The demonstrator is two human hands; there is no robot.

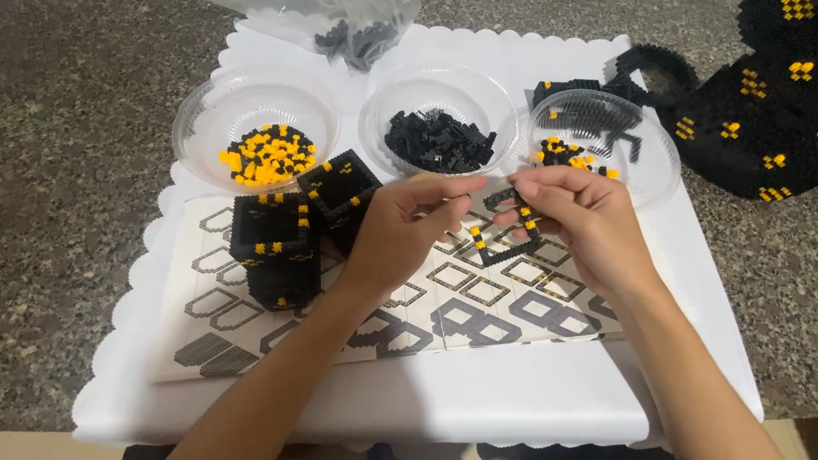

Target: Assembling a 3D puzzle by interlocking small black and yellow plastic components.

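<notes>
We pinch a small black-and-yellow brick frame [505, 224] between both hands, left hand [400, 230] and right hand [579, 218], grip closed on it above the instruction sheet [248, 338].

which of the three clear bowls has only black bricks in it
The middle bowl: its pile is all black. The left bowl holds mostly yellow bricks; the right bowl mixes yellow and black.

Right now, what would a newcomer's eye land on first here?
Both hands, left hand and right hand, pinch a small black-and-yellow brick frame above the patterned sheet. Behind them sit three clear bowls; the left bowl holds yellow bricks. A big black model fills the right edge.
</notes>
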